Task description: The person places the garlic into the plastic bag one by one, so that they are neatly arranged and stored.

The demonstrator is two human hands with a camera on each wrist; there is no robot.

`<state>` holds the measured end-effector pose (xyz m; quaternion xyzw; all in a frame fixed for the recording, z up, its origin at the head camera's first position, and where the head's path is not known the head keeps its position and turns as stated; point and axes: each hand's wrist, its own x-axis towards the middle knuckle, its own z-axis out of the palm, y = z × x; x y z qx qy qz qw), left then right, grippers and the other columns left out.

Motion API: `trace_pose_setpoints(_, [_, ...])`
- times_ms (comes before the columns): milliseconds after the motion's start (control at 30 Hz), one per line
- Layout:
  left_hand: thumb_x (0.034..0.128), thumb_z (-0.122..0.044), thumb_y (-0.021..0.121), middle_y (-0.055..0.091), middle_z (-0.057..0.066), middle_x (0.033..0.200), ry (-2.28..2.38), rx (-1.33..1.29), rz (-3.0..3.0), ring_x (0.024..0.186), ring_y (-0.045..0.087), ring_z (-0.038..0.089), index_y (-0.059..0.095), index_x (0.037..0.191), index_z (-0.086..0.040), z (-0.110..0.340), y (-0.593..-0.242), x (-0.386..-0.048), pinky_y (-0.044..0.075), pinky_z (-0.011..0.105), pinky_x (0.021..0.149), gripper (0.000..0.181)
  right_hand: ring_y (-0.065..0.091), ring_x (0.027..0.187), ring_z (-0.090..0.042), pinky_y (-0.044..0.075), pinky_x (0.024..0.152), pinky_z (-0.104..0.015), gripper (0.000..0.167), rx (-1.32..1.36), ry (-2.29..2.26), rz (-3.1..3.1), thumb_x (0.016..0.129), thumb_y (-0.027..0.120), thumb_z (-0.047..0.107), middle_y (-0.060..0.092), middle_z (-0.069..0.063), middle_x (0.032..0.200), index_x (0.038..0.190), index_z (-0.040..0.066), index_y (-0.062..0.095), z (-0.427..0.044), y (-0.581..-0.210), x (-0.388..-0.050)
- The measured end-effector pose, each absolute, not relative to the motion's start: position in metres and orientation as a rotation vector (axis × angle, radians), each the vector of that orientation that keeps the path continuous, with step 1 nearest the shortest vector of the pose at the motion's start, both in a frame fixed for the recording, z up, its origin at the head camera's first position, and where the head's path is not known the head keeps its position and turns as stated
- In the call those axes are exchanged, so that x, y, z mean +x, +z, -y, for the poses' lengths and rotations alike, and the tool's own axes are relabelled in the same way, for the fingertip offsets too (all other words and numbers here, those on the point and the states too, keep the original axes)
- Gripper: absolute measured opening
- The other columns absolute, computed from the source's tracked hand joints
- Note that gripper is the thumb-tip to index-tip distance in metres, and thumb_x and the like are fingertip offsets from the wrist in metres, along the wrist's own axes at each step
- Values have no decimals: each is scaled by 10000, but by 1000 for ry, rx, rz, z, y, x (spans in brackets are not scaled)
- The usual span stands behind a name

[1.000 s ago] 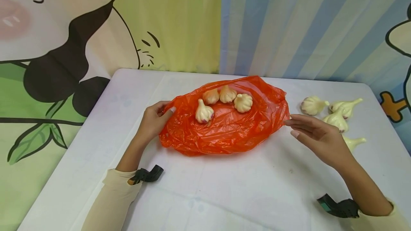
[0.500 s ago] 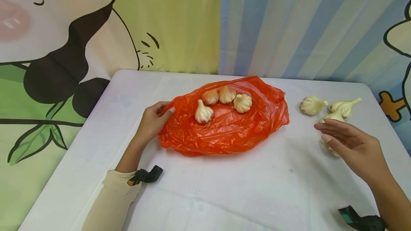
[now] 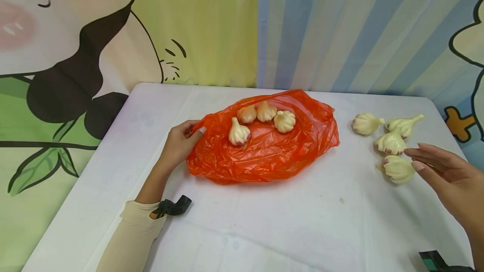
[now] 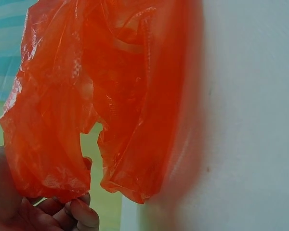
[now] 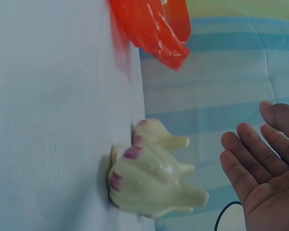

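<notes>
Garlic bulbs (image 3: 239, 132): how many do you see, and where?

Eight. Take the red plastic bag (image 3: 261, 158) as a clock face, read from the person's side. Four lie on its plastic: one toward 10 o'clock, one at 11 looking orange through the film, one at 12 and one near 2.

And the other four?

Loose on the white table (image 3: 234, 226), out past the bag's 3 o'clock. In that cluster one sits at 10, one at 1, one in the middle, and the nearest bulb (image 3: 398, 169) at 6. The right wrist view shows purple patches on their pale skins.

What about the left hand (image 3: 179, 142)?

It grips the bag's edge at 9 o'clock, thumb over the plastic.

Does the right hand (image 3: 451, 177) have anything?

Nothing. It hovers at the loose cluster's 4 o'clock, fingers loosely extended; the right wrist view shows a gap between it and the bulbs.

Anything else around?

A beige sleeve (image 3: 130, 238) and a black wrist mount (image 3: 175, 205) at the bag's 7. Beyond the table, a backdrop (image 3: 211, 28): yellow at 11, blue stripes toward 1.
</notes>
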<state>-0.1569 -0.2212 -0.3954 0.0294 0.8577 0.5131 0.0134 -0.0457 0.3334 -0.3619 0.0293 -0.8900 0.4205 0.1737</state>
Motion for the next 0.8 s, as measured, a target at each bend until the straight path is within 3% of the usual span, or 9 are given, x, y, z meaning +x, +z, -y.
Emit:
trace_pose_setpoints(433, [968, -294, 613, 643, 90, 1129, 1612, 106, -2683, 962, 614, 218, 633, 1239, -56, 221, -394, -156, 530, 280, 804, 361, 542, 1042, 73, 384, 862, -44, 479, -57, 1209, 2404, 917, 560, -127, 603, 230, 1137, 1369, 29, 536, -361, -377, -46])
trace_pose_setpoints(633, [967, -301, 614, 644, 91, 1127, 1610, 110, -2685, 962, 612, 218, 635, 1237, -56, 221, -395, -156, 528, 285, 810, 365, 501, 1151, -2, 355, 952, -89, 452, -190, 1236, 2372, 915, 568, -119, 577, 125, 1219, 1342, 28, 565, -365, -387, -49])
trace_pose_setpoints(800, [967, -303, 613, 642, 96, 1140, 1621, 102, -2666, 960, 618, 223, 628, 1252, -63, 220, -394, -156, 532, 289, 805, 373, 411, 1273, 7, 311, 969, -76, 509, -319, 1208, 2508, 950, 587, 1, 479, 123, 1361, 1436, 98, 472, -370, -405, -49])
